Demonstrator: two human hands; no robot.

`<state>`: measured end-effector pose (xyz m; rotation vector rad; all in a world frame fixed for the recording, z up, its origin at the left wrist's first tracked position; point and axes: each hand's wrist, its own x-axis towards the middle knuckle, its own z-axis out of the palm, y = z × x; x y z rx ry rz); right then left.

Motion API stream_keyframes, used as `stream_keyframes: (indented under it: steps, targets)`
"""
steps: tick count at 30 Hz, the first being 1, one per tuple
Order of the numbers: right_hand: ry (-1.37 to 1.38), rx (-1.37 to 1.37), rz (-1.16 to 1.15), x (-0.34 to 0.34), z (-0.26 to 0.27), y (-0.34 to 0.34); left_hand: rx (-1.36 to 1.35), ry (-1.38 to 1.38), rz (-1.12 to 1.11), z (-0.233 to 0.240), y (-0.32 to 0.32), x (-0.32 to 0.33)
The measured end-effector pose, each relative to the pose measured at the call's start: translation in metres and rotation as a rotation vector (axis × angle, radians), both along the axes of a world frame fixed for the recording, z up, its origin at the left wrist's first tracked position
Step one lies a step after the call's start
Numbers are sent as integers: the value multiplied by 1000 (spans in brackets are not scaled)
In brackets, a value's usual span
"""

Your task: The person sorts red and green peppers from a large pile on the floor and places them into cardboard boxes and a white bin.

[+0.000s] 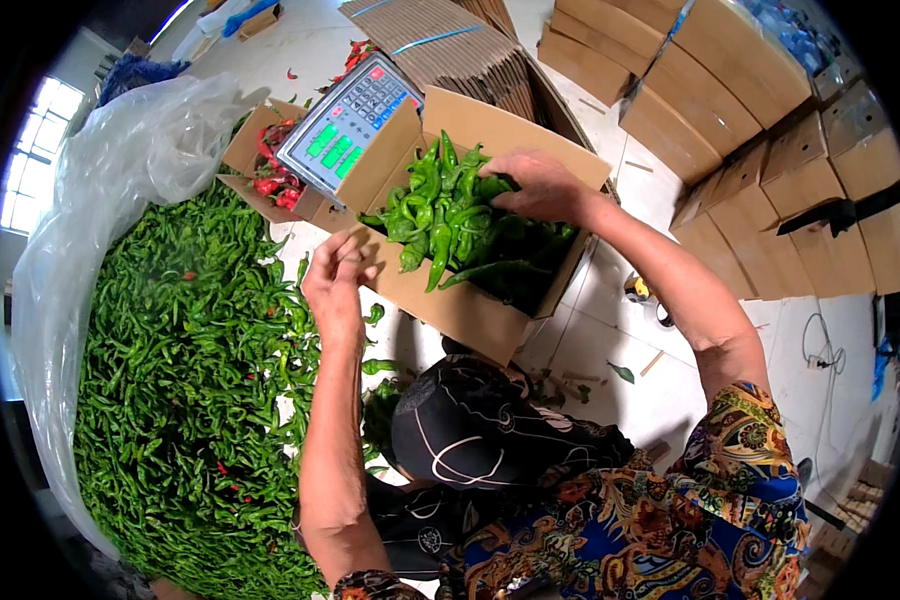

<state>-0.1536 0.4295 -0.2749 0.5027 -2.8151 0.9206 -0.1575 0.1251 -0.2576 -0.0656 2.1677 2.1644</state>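
Note:
An open cardboard box (465, 315) with its flaps spread stands before me, holding long green peppers (439, 217). The pile in it is higher toward the left, while the right part lies lower and in shadow. My right hand (540, 184) reaches over the box's far side, its fingers and thumb around a dark green pepper at the pile's edge. Whether it grips that pepper is unclear. Beside the box's left corner is my left hand (337, 277), fingers loosely bent and apart, with nothing seen in them.
A digital scale display (352, 120) stands behind the box, next to a small carton of red peppers (274, 184). At left spreads a large heap of green peppers (195, 375), edged by clear plastic sheeting (120, 172). Flattened cardboard (450, 45) lies behind; stacked cartons (720, 75) stand right.

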Motion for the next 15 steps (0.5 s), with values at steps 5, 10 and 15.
stream_keyframes:
  steps: [5, 10, 15]
  targets:
    - [117, 93, 77, -7, 4, -38, 11, -73, 201, -17, -22, 37]
    - [13, 106, 150, -11, 5, -21, 32, -147, 241, -49, -45, 67]
    - [175, 204, 289, 5, 3, -27, 28, -232, 224, -62, -46, 84]
